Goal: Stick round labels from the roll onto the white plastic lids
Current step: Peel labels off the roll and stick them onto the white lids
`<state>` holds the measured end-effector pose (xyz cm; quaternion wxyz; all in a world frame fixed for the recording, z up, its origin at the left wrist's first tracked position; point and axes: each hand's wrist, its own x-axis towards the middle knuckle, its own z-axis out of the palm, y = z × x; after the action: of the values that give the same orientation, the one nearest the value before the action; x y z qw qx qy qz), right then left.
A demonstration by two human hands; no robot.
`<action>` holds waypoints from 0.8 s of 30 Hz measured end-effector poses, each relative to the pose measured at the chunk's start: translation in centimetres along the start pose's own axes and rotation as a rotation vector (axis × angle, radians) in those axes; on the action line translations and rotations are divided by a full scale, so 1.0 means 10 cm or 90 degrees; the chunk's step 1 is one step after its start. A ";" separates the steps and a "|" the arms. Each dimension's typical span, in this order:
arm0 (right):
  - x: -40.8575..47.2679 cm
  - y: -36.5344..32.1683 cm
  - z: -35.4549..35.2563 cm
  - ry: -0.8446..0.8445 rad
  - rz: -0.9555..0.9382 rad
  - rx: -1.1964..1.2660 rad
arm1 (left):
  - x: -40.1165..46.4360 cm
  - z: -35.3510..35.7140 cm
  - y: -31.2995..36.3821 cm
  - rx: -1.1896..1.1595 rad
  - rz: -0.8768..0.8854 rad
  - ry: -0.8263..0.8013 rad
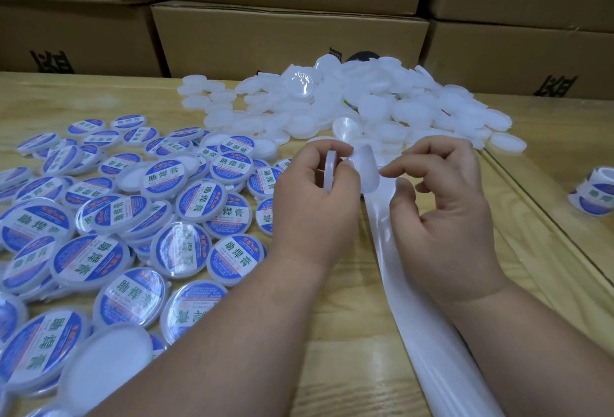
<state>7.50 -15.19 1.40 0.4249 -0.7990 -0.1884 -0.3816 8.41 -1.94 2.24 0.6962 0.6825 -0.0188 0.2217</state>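
Observation:
My left hand grips a white plastic lid on edge at mid-table. Right beside it a round label shows its pale back side, curling up from the backing strip. My right hand hovers at the label with curled fingers, the forefinger tip close to the label's right edge; whether it pinches the label I cannot tell. The glossy white backing strip runs from under my right hand toward the near edge. A pile of bare white lids lies behind my hands. Labelled lids in blue and white cover the left.
A label roll rests at the right on the glass-topped part of the table. Stacked cardboard boxes wall off the back. The wooden table shows between my forearms.

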 end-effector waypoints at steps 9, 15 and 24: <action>0.01 0.01 0.00 0.002 -0.023 -0.001 | 0.00 0.01 0.01 0.019 -0.010 -0.008; 0.00 0.02 0.01 0.006 0.049 -0.018 | 0.00 0.00 0.01 0.024 -0.013 -0.009; 0.01 -0.01 0.01 0.012 0.059 0.006 | 0.00 0.00 0.01 0.022 -0.007 -0.008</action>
<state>7.57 -15.06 1.45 0.4478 -0.8009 -0.1493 -0.3684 8.36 -1.99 2.32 0.6854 0.6960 -0.0157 0.2135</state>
